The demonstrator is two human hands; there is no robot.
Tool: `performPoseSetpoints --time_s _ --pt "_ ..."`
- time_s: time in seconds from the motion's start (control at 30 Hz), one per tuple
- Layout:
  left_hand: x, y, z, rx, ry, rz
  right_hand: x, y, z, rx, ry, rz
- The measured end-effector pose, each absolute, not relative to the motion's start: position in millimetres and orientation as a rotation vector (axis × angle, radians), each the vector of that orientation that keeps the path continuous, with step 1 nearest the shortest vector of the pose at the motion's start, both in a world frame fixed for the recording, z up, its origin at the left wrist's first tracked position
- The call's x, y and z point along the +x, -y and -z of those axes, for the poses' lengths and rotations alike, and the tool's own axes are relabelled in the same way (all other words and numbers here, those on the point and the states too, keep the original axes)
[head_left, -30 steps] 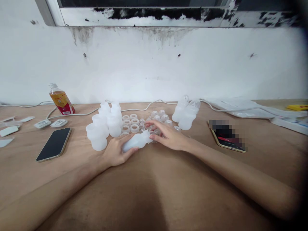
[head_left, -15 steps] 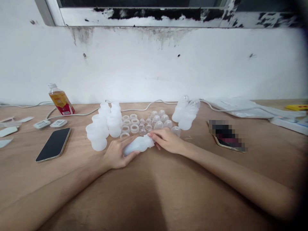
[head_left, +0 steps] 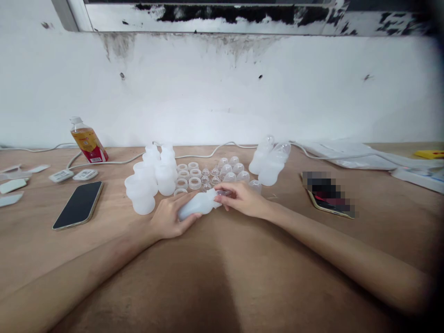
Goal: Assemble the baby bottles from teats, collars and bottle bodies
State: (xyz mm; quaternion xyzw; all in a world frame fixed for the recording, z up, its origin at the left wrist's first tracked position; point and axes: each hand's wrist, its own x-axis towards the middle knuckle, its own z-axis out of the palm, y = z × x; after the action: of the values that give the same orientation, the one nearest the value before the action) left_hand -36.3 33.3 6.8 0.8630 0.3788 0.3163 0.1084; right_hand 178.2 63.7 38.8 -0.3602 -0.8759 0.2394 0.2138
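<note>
A milky white baby bottle (head_left: 196, 206) lies tilted in my left hand (head_left: 169, 216), its neck pointing right. My left fingers and thumb wrap round the bottle's body. At the neck end, my right hand (head_left: 243, 199) pinches the collar ring (head_left: 212, 196); a clear part shows between its fingers, partly hidden. Beyond my hands are several loose rings (head_left: 194, 183), small clear teats (head_left: 215, 172) and clear dome caps (head_left: 229, 177). Open white bottle bodies (head_left: 143, 203) stand to the left, and bottles with clear domes on top (head_left: 268, 173) stand to the right.
A dark phone (head_left: 79, 205) lies at the left, near white tags (head_left: 85, 174) and a drink bottle (head_left: 89, 141). Another phone (head_left: 331, 206) is at the right. A white cable (head_left: 204, 156) runs along the back, with a plastic bag (head_left: 350, 157) and power strip (head_left: 416, 178) at right.
My right fingers have shifted slightly on the bottle's neck end, and a clear part now shows between them. My left hand keeps its hold. The whole view has moved a little.
</note>
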Motion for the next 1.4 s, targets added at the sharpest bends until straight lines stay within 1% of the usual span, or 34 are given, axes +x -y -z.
performPoseSetpoints --time_s 0.07,0.13,0.23,0.3,0.37,0.43,0.53,0.6,0.77,0.9,1.0,1.13,1.2,1.27,1.33,1.4 --pt "-36 -33 -7 2.533 -1.131 -0.908 176 -62 -38 -1.087 2.432 -0.682" --pt "-36 -33 -7 2.512 -1.141 -0.909 176 -62 -40 -1.078 2.453 -0.572" --pt "-35 -35 -8 2.464 -1.144 -0.955 182 -65 -47 -0.861 2.502 -0.439" --pt "-35 -35 -9 2.438 -1.134 -0.963 186 -68 -49 -0.66 2.574 -0.423" --pt "-35 -36 -9 2.433 -1.123 -0.946 188 -69 -49 -0.548 2.613 -0.409" --pt "-36 -35 -9 2.449 -1.119 -0.93 188 -69 -46 -0.583 2.587 -0.395" --pt "-36 -33 -8 2.496 -1.122 -0.919 183 -64 -40 -0.782 2.529 -0.405" --pt "-37 -32 -6 2.542 -1.139 -0.902 179 -59 -36 -0.901 2.45 -0.452" --pt "-36 -30 -2 2.726 -1.234 -0.95 168 -50 -29 -1.019 2.197 -0.669" --pt "-34 -30 0 2.912 -1.291 -1.016 162 -47 -30 -1.226 1.981 -0.956" --pt "-33 -30 0 2.97 -1.313 -1.048 160 -45 -31 -1.281 1.849 -1.187" --pt "-33 -29 -1 3.004 -1.344 -1.024 160 -43 -29 -1.33 1.759 -1.295" --pt "-33 -29 -1 3.017 -1.351 -1.009 159 -43 -28 -1.344 1.792 -1.245" --pt "-33 -30 -1 3.004 -1.358 -1.007 160 -42 -31 -1.333 1.924 -1.109" --pt "-33 -31 -1 2.942 -1.372 -1.022 163 -44 -41 -1.335 2.115 -0.853" --pt "-33 -31 -2 2.843 -1.378 -1.037 170 -47 -56 -1.381 2.258 -0.519"
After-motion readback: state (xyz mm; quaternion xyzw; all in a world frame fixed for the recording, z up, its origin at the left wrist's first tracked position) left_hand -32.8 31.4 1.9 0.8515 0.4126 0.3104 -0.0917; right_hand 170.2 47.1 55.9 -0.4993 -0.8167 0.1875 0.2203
